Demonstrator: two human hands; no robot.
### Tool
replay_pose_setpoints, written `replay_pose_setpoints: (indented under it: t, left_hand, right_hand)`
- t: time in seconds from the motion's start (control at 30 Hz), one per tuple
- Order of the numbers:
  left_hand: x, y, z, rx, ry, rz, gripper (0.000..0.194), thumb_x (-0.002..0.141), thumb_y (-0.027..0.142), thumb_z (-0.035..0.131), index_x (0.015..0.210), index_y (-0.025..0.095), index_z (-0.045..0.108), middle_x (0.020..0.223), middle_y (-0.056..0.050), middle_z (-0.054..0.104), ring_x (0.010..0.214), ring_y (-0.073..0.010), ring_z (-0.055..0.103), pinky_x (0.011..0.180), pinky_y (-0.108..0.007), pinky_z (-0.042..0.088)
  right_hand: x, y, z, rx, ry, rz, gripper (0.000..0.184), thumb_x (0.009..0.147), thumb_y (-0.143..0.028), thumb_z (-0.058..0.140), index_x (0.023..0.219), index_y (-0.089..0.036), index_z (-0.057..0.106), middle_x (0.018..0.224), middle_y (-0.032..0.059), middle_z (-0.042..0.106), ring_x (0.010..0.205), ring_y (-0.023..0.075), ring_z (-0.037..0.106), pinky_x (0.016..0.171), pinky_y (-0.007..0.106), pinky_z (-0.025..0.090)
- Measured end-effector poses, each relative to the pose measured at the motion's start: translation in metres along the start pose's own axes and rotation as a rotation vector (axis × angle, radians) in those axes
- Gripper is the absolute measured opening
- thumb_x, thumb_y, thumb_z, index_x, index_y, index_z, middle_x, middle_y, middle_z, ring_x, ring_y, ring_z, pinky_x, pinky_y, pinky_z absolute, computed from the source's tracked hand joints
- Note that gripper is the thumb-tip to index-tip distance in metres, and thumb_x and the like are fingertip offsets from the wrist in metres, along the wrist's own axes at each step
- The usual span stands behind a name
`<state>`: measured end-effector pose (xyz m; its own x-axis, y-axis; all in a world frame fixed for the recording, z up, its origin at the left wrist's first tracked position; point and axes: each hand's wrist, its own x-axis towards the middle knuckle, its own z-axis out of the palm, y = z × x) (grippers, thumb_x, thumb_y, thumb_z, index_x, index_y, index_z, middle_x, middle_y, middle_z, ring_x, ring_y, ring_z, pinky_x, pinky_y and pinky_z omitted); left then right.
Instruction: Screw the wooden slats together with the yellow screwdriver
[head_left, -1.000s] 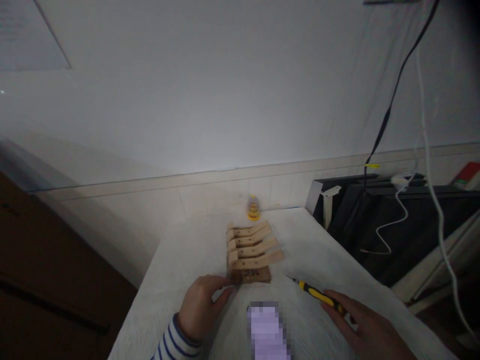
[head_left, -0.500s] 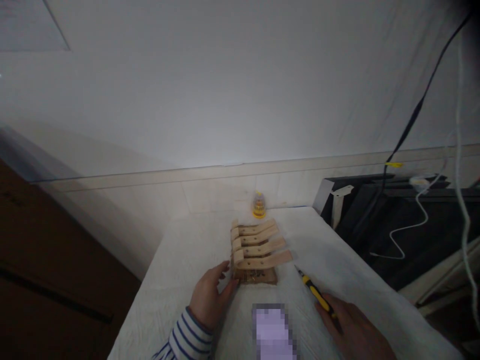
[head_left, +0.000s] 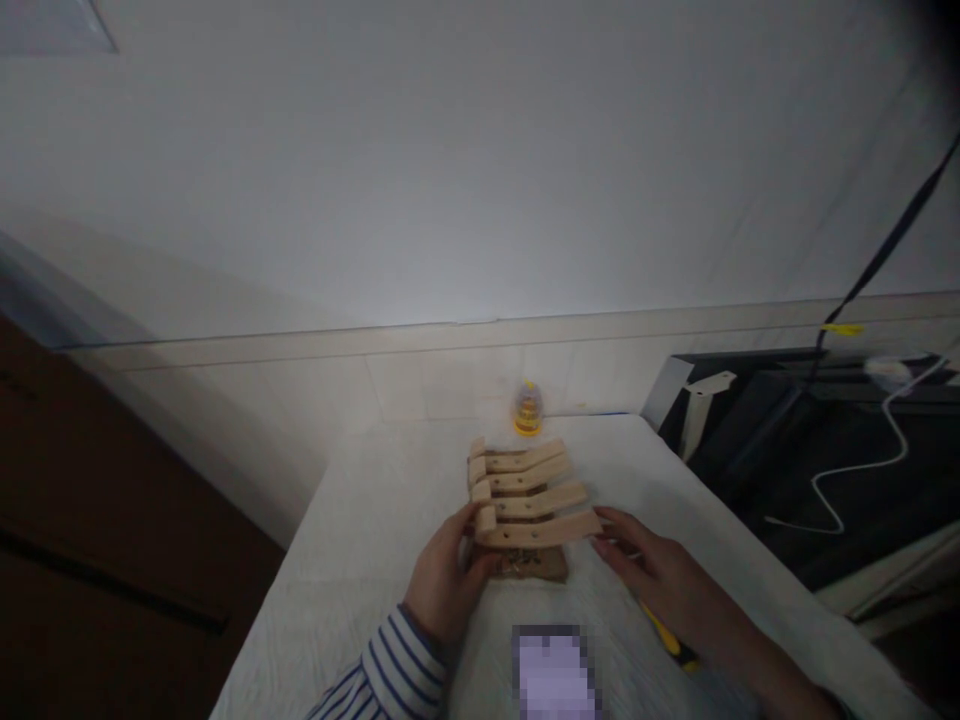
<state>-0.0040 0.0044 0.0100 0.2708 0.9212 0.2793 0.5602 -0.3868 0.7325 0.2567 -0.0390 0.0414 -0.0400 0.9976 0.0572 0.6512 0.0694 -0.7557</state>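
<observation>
Several pale wooden bent strips (head_left: 536,500) with screw holes lie side by side on a brown board (head_left: 551,563), which has small metal bits on its front part. My left hand (head_left: 452,570) pinches the curled left end of the nearest wooden strip (head_left: 540,530). The other end of that strip is between the thumb and fingers of my right hand (head_left: 656,565). A yellow and black screwdriver (head_left: 670,640) lies below my right hand, partly hidden by it. Near me on the white cloth is a phone (head_left: 556,675), its screen blurred out.
A small clear dome-shaped container with a yellow base (head_left: 528,410) stands at the back of the cloth-covered table (head_left: 375,500), by the wall. Dark panels (head_left: 795,440) and a white cable (head_left: 855,466) are to the right. Brown furniture (head_left: 112,520) stands at left.
My right hand has let go of the screwdriver and moved left to the near strip's end. My left hand has moved from the board's corner onto the same strip. The view has shifted slightly right.
</observation>
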Motion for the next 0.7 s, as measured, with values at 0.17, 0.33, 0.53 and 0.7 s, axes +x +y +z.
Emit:
replay_pose_setpoints:
  t: [0.17,0.33,0.53,0.7]
  left_hand:
    - [0.000,-0.012,0.003,-0.066,0.005,-0.036,0.045,0.076,0.016,0.059,0.120,0.018,0.048,0.114,-0.009,0.060,0.106,-0.0221,0.056,0.092,-0.043,0.044]
    - [0.001,-0.017,0.005,-0.125,-0.014,-0.067,0.039,0.077,0.014,0.058,0.115,0.019,0.051,0.111,-0.009,0.061,0.102,-0.0215,0.058,0.089,-0.041,0.047]
    - [-0.002,-0.018,0.006,-0.169,-0.033,-0.097,0.037,0.078,0.012,0.058,0.113,0.022,0.052,0.110,-0.006,0.061,0.102,-0.0196,0.058,0.089,-0.037,0.048]
    - [-0.001,-0.012,0.002,-0.154,-0.054,-0.116,0.032,0.076,0.011,0.059,0.106,0.024,0.056,0.103,-0.004,0.062,0.095,-0.0190,0.060,0.082,-0.033,0.051]
  right_hand:
    - [0.006,0.009,0.014,0.174,-0.007,0.061,0.044,0.088,-0.043,0.041,0.124,-0.017,0.044,0.105,0.0118,0.066,0.093,0.0214,0.063,0.081,0.037,0.050]
    - [0.007,0.020,0.021,0.204,0.017,0.127,0.044,0.086,-0.044,0.045,0.124,-0.020,0.045,0.108,0.0115,0.065,0.098,0.0225,0.061,0.083,0.037,0.049]
    - [0.008,0.024,0.025,0.201,-0.022,0.213,0.048,0.085,-0.044,0.046,0.126,-0.020,0.043,0.106,0.0107,0.067,0.098,0.0216,0.062,0.084,0.034,0.050]
    - [0.009,0.022,0.022,0.149,-0.045,0.231,0.045,0.085,-0.043,0.045,0.124,-0.022,0.047,0.106,0.0091,0.067,0.099,0.0220,0.062,0.084,0.032,0.050]
